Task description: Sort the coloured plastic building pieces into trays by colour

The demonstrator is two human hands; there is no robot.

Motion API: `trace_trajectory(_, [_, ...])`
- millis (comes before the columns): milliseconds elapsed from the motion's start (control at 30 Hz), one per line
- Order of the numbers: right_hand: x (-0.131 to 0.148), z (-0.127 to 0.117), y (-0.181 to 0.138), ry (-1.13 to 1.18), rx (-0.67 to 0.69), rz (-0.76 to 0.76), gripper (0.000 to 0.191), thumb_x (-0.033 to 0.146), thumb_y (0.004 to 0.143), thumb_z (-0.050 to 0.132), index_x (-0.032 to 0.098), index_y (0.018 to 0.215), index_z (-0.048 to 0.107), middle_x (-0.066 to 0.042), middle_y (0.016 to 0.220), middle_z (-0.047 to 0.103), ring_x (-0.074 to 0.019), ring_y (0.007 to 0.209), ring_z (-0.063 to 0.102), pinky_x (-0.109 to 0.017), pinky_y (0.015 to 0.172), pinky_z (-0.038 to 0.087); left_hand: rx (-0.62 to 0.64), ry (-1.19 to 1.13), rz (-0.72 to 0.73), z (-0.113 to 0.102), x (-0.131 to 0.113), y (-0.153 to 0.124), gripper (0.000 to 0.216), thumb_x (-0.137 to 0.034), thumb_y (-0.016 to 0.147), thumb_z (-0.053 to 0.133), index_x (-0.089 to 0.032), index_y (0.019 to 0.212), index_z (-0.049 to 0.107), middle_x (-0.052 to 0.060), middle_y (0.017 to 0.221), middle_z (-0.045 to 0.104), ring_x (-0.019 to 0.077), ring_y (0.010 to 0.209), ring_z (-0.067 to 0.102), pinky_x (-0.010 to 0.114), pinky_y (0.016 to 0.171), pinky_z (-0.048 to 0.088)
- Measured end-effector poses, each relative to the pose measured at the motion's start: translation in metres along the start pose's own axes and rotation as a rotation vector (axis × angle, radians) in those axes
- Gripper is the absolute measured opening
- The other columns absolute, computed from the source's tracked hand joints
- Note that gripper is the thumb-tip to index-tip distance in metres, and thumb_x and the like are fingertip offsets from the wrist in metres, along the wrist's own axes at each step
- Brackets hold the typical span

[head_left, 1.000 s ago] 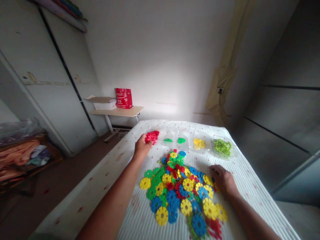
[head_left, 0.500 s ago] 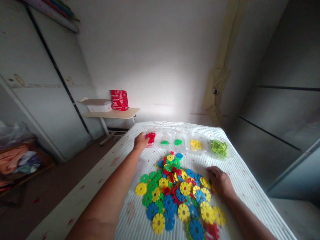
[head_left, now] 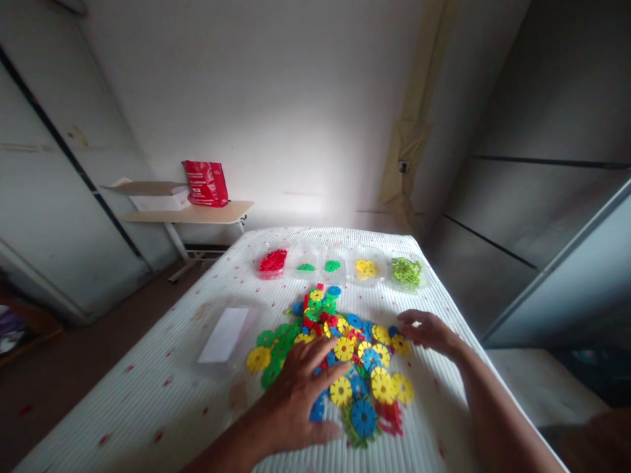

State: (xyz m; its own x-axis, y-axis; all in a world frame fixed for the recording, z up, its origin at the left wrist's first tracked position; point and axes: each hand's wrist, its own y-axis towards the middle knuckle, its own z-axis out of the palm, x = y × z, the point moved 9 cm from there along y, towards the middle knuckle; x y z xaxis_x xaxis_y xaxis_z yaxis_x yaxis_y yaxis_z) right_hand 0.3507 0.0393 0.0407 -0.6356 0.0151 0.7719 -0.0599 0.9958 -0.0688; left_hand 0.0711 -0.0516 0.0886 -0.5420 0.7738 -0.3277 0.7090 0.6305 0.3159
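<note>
A heap of flower-shaped plastic discs (head_left: pixel 344 349) in yellow, blue, green and red lies on the table, with some red and light green pieces among them. Over the heap's left side is my left hand (head_left: pixel 300 391), fingers spread and nothing in them. It hides several green and blue discs. My right hand (head_left: pixel 428 330) rests at the heap's right edge, fingers loosely bent and apart, close to a blue disc (head_left: pixel 393 331) and a yellow disc (head_left: pixel 401 345). I see nothing held there. Behind the heap, a clear tub holds red pieces (head_left: pixel 273 261).
Along the far side stand more clear tubs with green discs (head_left: pixel 332 266), yellow discs (head_left: pixel 366 268) and light green pieces (head_left: pixel 407 271). A clear lid or tray with a white label (head_left: pixel 224 335) lies at left. Beyond is a side table (head_left: pixel 217 213) with a red bag (head_left: pixel 206 184) and white box (head_left: pixel 160 198).
My left hand has come back from the tub of red pieces to the heap and opened. My right hand stays by the heap's right edge. The view has shifted to the right.
</note>
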Motion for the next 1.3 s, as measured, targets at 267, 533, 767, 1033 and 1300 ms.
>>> trace_trajectory(267, [0.038,0.031,-0.007,-0.427,-0.034,-0.247,0.034,0.031,0.065,0.066,0.023,0.098,0.066,-0.005,0.091,0.064,-0.0177,0.078,0.06,-0.028,0.071,0.048,0.096,0.119,0.041,0.034,-0.013,-0.002,0.069,-0.05,0.069,0.066,-0.036,0.132,0.043,0.005,0.149,0.029,0.0349,0.134,0.025,0.063,0.106,0.017])
trace_trajectory(533, [0.079,0.052,-0.006,-0.273,0.061,-0.318,0.023,0.025,0.069,0.061,0.018,0.091,0.067,-0.005,0.084,0.062,-0.0148,0.071,0.057,-0.025,0.064,0.045,-0.145,0.242,-0.139,0.023,0.01,0.005,0.035,-0.02,0.081,0.051,-0.031,0.114,0.058,0.005,0.139,0.042,0.0291,0.129,0.035,0.056,0.103,0.033])
trace_trajectory(767, [0.115,0.083,-0.006,0.115,0.147,-0.422,0.039,0.031,0.068,0.068,0.019,0.104,0.063,-0.005,0.089,0.061,-0.0112,0.065,0.053,-0.023,0.055,0.046,-0.334,0.238,-0.188,0.018,0.021,0.002,0.022,-0.017,0.08,0.049,-0.02,0.102,0.054,0.011,0.13,0.048,0.0257,0.121,0.045,0.043,0.098,0.044])
trace_trajectory(1033, [0.107,0.051,0.004,0.262,-0.072,-0.366,0.025,0.036,0.077,0.055,0.017,0.092,0.062,-0.003,0.074,0.062,-0.0128,0.062,0.058,-0.024,0.056,0.048,-0.455,0.28,-0.256,0.004,0.022,-0.008,0.032,-0.022,0.076,0.057,-0.019,0.107,0.048,0.014,0.123,0.051,0.0296,0.115,0.048,0.051,0.1,0.034])
trace_trajectory(1300, [0.065,0.034,0.009,-0.081,-0.149,-0.248,0.024,0.035,0.078,0.048,0.018,0.078,0.065,-0.003,0.07,0.064,-0.0141,0.06,0.058,-0.024,0.057,0.044,-0.447,0.306,-0.318,-0.004,0.028,-0.012,0.029,-0.035,0.082,0.054,-0.02,0.106,0.05,0.011,0.112,0.059,0.028,0.106,0.054,0.048,0.094,0.034])
